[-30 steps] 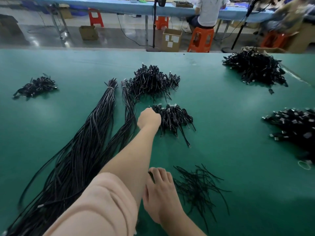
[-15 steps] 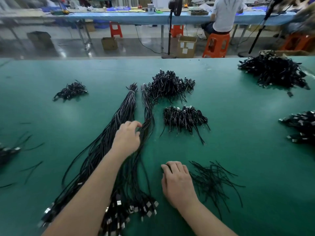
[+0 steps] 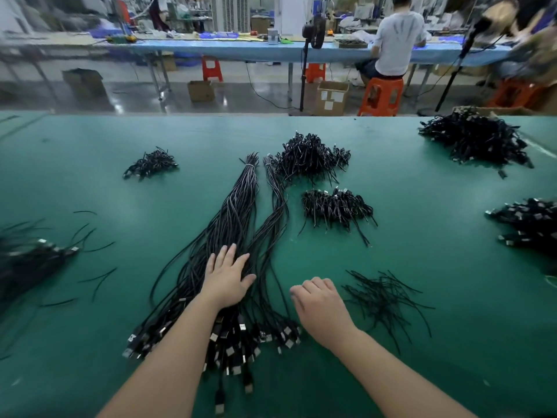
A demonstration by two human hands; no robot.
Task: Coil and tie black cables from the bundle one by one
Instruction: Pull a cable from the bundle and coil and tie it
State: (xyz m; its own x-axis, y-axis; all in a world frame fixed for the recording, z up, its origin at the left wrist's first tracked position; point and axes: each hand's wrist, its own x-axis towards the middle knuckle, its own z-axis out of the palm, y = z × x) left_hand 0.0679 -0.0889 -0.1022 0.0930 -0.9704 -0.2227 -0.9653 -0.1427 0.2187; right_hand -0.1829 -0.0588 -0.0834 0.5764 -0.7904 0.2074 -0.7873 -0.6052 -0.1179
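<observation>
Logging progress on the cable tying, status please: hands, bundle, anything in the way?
Left hand flat on the long cable bundle, no grip. Right hand loosely curled on the table, holding nothing. Loose ties beside it, nothing blocking.

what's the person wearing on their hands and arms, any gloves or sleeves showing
Nothing is worn on what shows. The left hand and the right hand are bare, with no gloves, rings, watch or wristbands. Both forearms are uncovered down to the bottom edge of the picture, and no sleeve is in view.
</observation>
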